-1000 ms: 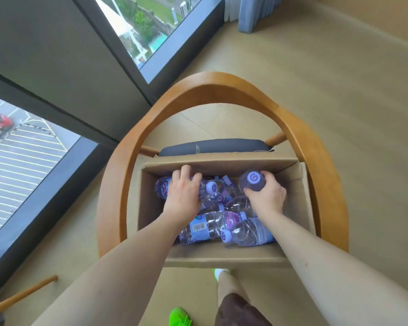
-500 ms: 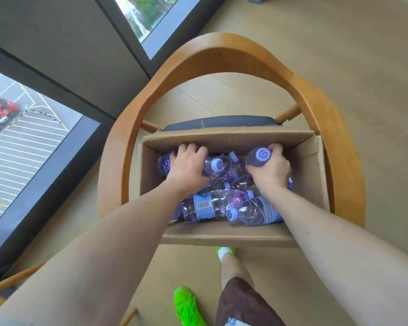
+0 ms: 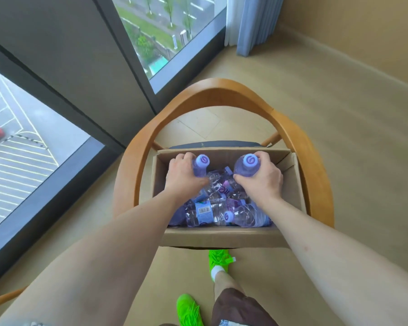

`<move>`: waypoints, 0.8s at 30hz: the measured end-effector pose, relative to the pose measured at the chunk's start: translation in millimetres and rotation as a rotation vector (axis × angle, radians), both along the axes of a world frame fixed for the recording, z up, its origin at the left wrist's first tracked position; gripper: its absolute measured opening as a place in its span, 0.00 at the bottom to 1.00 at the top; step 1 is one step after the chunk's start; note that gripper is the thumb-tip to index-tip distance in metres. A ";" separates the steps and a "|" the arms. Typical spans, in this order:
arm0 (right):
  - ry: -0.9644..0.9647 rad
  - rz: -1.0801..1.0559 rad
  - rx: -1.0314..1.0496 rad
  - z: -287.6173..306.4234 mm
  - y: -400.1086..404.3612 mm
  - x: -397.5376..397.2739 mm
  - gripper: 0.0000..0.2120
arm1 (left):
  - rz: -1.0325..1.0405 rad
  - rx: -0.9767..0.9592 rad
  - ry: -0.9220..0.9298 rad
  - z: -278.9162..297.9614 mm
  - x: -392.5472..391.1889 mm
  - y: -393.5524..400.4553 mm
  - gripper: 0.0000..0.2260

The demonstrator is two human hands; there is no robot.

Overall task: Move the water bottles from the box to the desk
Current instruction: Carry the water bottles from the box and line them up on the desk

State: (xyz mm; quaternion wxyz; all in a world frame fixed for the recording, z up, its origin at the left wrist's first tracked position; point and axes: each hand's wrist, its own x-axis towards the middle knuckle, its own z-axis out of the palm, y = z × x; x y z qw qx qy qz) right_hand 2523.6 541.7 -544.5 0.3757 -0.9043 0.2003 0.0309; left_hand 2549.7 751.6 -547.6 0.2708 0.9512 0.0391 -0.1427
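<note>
Item one: an open brown cardboard box [image 3: 224,235] resting on the dark seat of a curved wooden armchair [image 3: 222,89], which we record standing on a pale floor beside tall dark-framed windows [image 3: 165,38]. Item two: our left hand [image 3: 183,176], fingers curled around the shoulder of an upright clear plastic water bottle with a lilac cap [image 3: 201,166], held at the box's far left corner. Item three: our right hand [image 3: 263,176], fingers and thumb wrapped around a second upright lilac-capped water bottle [image 3: 247,166], held at the far right of the box. Both held bottles sit with their caps facing the camera, near the level of the box's rim; we cannot tell whether their bases touch anything below. Item four: a heap of loose clear water bottles [image 3: 218,211] lying on their sides in the box beneath and between our wrists, one showing a blue label with a barcode, another a lilac cap pointing towards us. Item five: bright green shoes [image 3: 190,310] on the floor below the box, and a pale blue curtain [image 3: 252,24] in the far corner.
</note>
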 end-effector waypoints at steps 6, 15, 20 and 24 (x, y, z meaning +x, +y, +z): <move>-0.234 -0.085 0.094 84.6 29.5 -27.0 0.30 | 0.180 -0.220 -0.169 87.2 -27.4 10.7 0.17; -0.631 -0.206 0.172 224.5 79.8 -88.8 0.23 | 0.307 -0.562 -0.436 234.5 -95.5 35.8 0.17; -0.625 -0.125 0.194 291.5 100.6 -115.0 0.19 | 0.469 -0.837 -0.525 311.8 -133.2 47.6 0.13; -0.599 0.012 0.253 331.3 119.2 -129.3 0.15 | 0.603 -0.942 -0.549 358.6 -160.2 67.7 0.14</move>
